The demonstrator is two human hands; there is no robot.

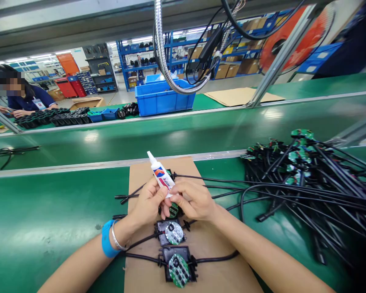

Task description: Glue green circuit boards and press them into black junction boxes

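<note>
Two round circuit boards (179,270) lie nearest you, each over a black housing (183,250) on the cardboard sheet (146,276), with black leads (216,259) running out to the sides. Just beyond, your left hand (148,201) and right hand (198,199) meet on a white squeeze tube (162,175), both pinching its lower part above the sheet, nozzle tilted up and leftward. An uneven pinch could, I judge, force out contents if the tip is open, and drips could reach the boards; whether the tip is sealed is hard to tell. Your right forearm (253,244) crosses the nearest unit's lead, so a sideways sweep might drag that board askew. Your fingers cover part of the tube's label and much of a third board (173,210). To the right, the cable heap (308,183) is too tangled to trace single leads; pulling one might shift others. Farther off, the contents of a blue bin (164,99) are hard to make out, and a co-worker (39,97) is cut off at far left.
</note>
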